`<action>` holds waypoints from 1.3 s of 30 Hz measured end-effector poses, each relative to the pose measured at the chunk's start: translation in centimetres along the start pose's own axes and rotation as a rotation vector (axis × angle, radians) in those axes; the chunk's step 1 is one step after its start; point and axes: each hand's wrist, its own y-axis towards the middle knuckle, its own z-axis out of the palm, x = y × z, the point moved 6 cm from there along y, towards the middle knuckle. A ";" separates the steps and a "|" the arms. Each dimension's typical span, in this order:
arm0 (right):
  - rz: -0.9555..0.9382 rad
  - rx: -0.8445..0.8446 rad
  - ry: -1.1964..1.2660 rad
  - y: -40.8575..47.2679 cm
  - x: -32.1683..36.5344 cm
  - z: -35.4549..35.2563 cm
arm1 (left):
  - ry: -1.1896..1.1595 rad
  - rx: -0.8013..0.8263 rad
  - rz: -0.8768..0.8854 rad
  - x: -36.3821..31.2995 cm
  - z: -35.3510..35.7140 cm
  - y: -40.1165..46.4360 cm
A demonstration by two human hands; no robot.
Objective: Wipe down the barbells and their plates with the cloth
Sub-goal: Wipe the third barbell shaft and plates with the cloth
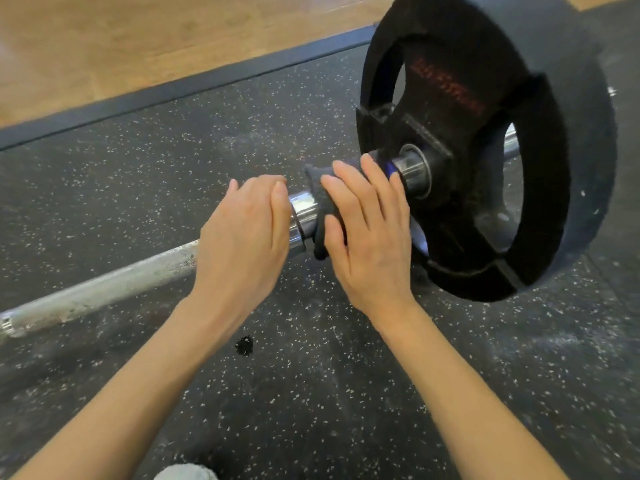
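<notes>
Your right hand (367, 233) lies over the dark folded cloth (323, 206), fingers fairly straight and spread, pressing it onto the chrome steel barbell sleeve (299, 216) just inboard of the big black rubber weight plate (485, 143); the thumb tucks under the cloth edge, so it reads as a press-and-wrap hold, not a full fist. Your left hand (246, 237) sits just beside it on the collar end of the sleeve, fingers together and lightly bent, cupping the bar; you can't tell if it actually clamps the metal, it looks more like a steadying touch. The reason for this hold, as I judge it: the left keeps the bar from rolling while the right drags the cloth round the sleeve. The knurled grey shaft (104, 289) runs away to the lower left, dull and chalky, lying on the black speckled rubber gym floor (311, 393). A second thick black plate (585, 150) stands behind the first, on the same bar. A strip of tan wooden flooring (138, 39) lies beyond the mat edge. A small black crumb of rubber (244, 345) lies on the floor between your forearms. Step in hand: wiping the sleeve next to the plate hub (414, 168). Plates and shaft look not yet done. The next move likely needs the cloth slid toward the hub and twisted round; watch that it doesn't bunch at the collar step.
</notes>
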 end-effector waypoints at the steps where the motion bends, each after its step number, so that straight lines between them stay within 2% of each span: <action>1: -0.030 0.020 -0.005 0.0 -0.5 0.0 | 0.002 -0.005 0.019 0.0 0.1 -0.2; 3: 0.023 0.036 -0.015 2.6 -1.0 -0.3 | 0.020 0.006 0.042 0.0 0.3 -0.7; 5: 0.171 0.103 -0.137 5.4 -1.5 -0.5 | 0.047 0.016 0.062 -0.1 0.5 -1.3; 7: 0.256 0.084 -0.166 5.5 -1.7 -1.3 | 0.074 0.031 0.095 -0.3 0.7 -1.8; 10: 0.185 -0.021 -0.072 0.2 -1.8 -2.2 | 0.088 0.031 0.113 -0.4 0.8 -2.6; 13: 0.133 0.004 -0.062 -3.1 -2.5 -2.8 | 0.097 0.032 0.142 -0.8 1.1 -3.7; 15: 0.138 0.078 -0.056 -1.3 -2.1 -3.2 | 0.101 0.046 0.156 -0.9 1.2 -4.5; 18: 0.213 0.219 -0.172 2.5 -1.9 -3.1 | 0.120 0.050 0.171 -1.2 1.2 -5.3; 23: 0.163 0.124 0.017 -3.4 -1.8 -5.1 | 0.167 0.057 0.220 -1.8 1.4 -7.0; 25: 0.136 0.129 -0.044 -4.6 -1.8 -5.4 | 0.166 0.061 0.237 -1.9 1.5 -8.0; 27: 0.188 0.228 -0.156 -2.0 -1.5 -4.6 | 0.158 0.062 0.254 -2.1 1.5 -8.9; 29: 0.249 0.396 -0.274 0.4 -1.4 -3.8 | 0.159 0.070 0.275 -2.5 1.6 -9.8; 30: 0.255 0.411 -0.288 0.4 -1.3 -4.1 | 0.161 0.083 0.286 -2.7 1.7 -10.2; 34: 0.215 0.157 -0.016 -6.8 -0.7 -6.8 | 0.156 0.113 0.314 -2.5 1.4 -11.5; 36: 0.186 0.167 0.009 -10.0 -0.8 -7.1 | 0.125 0.118 0.313 -2.2 1.4 -11.7; 39: 0.196 0.243 -0.074 -7.5 -0.9 -7.2 | 0.097 0.139 0.308 -2.1 1.5 -12.2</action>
